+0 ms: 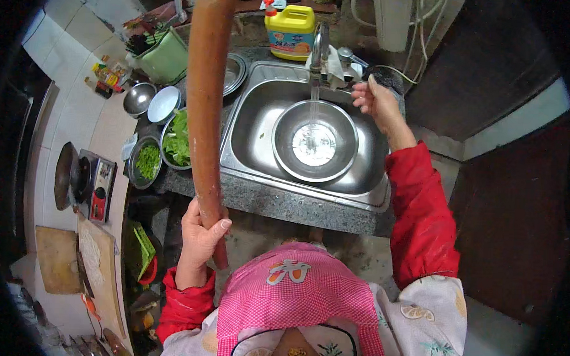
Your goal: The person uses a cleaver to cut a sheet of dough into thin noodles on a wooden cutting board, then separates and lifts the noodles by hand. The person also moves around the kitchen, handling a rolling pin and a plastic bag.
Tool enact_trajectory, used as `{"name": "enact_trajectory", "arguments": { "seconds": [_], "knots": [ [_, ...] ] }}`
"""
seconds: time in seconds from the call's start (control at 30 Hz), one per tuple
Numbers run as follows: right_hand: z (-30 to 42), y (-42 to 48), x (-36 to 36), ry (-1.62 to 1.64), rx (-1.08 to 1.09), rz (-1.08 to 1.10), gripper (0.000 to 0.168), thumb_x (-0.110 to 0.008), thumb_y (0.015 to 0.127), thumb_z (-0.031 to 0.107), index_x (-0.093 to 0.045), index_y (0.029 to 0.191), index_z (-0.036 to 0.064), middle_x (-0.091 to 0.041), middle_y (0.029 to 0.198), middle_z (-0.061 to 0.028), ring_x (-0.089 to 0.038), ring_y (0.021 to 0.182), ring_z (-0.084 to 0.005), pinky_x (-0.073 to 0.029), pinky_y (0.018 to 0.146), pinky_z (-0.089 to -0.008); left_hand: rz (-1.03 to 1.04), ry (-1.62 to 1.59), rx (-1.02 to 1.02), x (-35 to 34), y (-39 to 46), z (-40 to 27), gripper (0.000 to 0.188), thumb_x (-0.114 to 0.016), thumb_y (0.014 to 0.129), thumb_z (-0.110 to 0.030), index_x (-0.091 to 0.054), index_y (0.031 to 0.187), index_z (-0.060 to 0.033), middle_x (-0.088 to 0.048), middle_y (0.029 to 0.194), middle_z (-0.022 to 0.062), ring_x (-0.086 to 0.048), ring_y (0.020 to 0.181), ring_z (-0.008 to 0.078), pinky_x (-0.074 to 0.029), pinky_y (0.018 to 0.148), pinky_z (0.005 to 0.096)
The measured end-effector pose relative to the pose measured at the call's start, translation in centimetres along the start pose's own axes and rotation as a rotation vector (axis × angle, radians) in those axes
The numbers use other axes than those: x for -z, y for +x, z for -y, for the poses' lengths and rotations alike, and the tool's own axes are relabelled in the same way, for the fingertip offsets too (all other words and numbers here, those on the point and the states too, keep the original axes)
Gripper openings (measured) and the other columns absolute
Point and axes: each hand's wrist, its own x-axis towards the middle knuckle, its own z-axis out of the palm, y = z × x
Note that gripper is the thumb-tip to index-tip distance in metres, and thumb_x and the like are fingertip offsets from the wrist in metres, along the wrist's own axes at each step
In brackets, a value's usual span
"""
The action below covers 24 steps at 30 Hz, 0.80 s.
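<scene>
My left hand [202,231] grips a thick wooden rolling pin [206,104] near its lower end. The pin stands nearly upright in the view and hides part of the counter behind it. My right hand [379,103], with loosely bent fingers and nothing in it, is raised beside the metal faucet [320,52], apart from it. Water [314,101] runs from the spout into a stainless steel basin [280,164]. This basin sits in the steel sink [249,129] and has some clear water at its bottom.
Left of the sink are a bowl of leafy greens [177,141], a bowl of chopped greens [147,161] and a white bowl [164,104]. Behind it stands a yellow jug [290,32]. Farther left are a gas stove [101,185], a wok [64,175] and a cutting board [58,259].
</scene>
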Motion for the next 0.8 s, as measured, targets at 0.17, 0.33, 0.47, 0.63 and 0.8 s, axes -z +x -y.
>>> {"name": "enact_trajectory", "arguments": {
  "seconds": [0.17, 0.33, 0.47, 0.63, 0.8],
  "knots": [
    [-5.3, -14.0, -4.8, -0.062, 0.079, -0.052, 0.039, -0.043, 0.095, 0.035, -0.06, 0.102, 0.0, -0.063, 0.086, -0.0066, -0.058, 0.07, -0.0112, -0.044, 0.058, -0.0217, 0.251, -0.37, -0.115, -3.1, 3.4, -1.0, 0.045, -0.072, 0.078, -0.022, -0.043, 0.106, -0.0017, -0.051, 0.073, 0.0074, -0.052, 0.061, 0.0161, -0.047, 0.057, 0.0293],
    [-9.6, -27.4, -11.3, -0.189, 0.196, 0.077, 0.039, -0.049, 0.094, 0.029, -0.05, 0.122, 0.002, -0.059, 0.109, -0.0114, -0.055, 0.098, -0.0185, -0.044, 0.089, -0.0322, 0.538, -0.504, -0.157, -10.9, 2.6, -1.0, 0.023, -0.061, 0.084, -0.008, -0.039, 0.092, -0.0091, -0.049, 0.074, 0.0064, -0.05, 0.061, 0.0175, -0.047, 0.061, 0.034],
    [-10.7, -36.0, -11.4, -0.456, 0.306, -0.339, 0.042, -0.067, 0.079, 0.029, -0.052, 0.109, 0.003, -0.062, 0.091, -0.0204, -0.062, 0.086, -0.0339, -0.049, 0.072, -0.0389, 0.793, -0.564, 0.0, -17.1, -1.4, -0.2, 0.022, -0.059, 0.084, -0.003, -0.039, 0.09, -0.0093, -0.047, 0.073, 0.0053, -0.049, 0.06, 0.0167, -0.046, 0.062, 0.0336],
    [-13.6, -44.8, -11.4, -0.509, 0.207, -0.856, 0.029, -0.067, 0.074, 0.022, -0.051, 0.09, 0.004, -0.061, 0.073, -0.0172, -0.063, 0.068, -0.0342, -0.048, 0.058, -0.0403, 1.141, -0.644, 0.101, -24.1, -7.2, -1.4, 0.021, -0.061, 0.084, -0.011, -0.04, 0.089, -0.0092, -0.046, 0.066, 0.0043, -0.047, 0.053, 0.0153, -0.045, 0.055, 0.0323],
    [-19.5, -53.2, -9.3, -0.454, 0.065, -1.213, 0.028, -0.069, 0.072, 0.019, -0.055, 0.09, 0.003, -0.063, 0.076, -0.0171, -0.063, 0.071, -0.0342, -0.049, 0.06, -0.0387, 1.253, -0.701, 0.027, -32.6, -14.2, -4.7, 0.028, -0.057, 0.089, -0.028, -0.045, 0.104, -0.0074, -0.046, 0.07, 0.0034, -0.046, 0.055, 0.0136, -0.042, 0.049, 0.0272]
  ]
}}
